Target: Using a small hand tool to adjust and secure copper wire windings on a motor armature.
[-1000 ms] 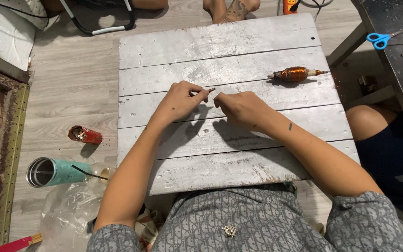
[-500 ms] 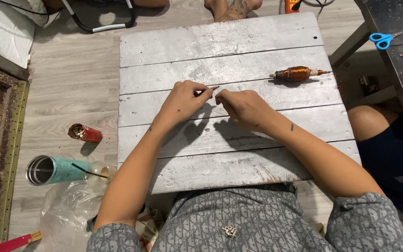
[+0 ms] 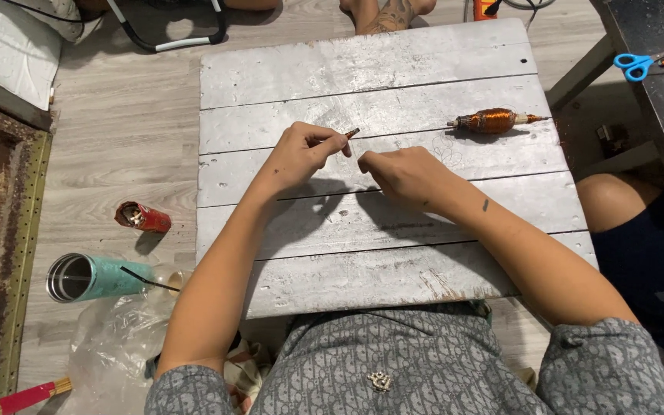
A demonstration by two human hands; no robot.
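Grey wooden planks are forming the low table (image 3: 424, 253), and above its middle the left hand (image 3: 299, 156) is pinching a small brown stick-like piece (image 3: 352, 133) between thumb and fingertips, closed tight on it. The right hand (image 3: 403, 174) is resting just beside it with fingers curled; I cannot tell if it is holding anything. A spool of copper wire (image 3: 492, 121) is lying further right on the table, while a teal cup (image 3: 90, 277) and a small red can (image 3: 142, 217) are lying on the floor at the left

Grey patterned short-sleeve top (image 3: 424, 369), small metallic pendant (image 3: 380, 380) at chest, bare forearms, small dark mark (image 3: 486, 205) on right forearm, possibly a tattoo.
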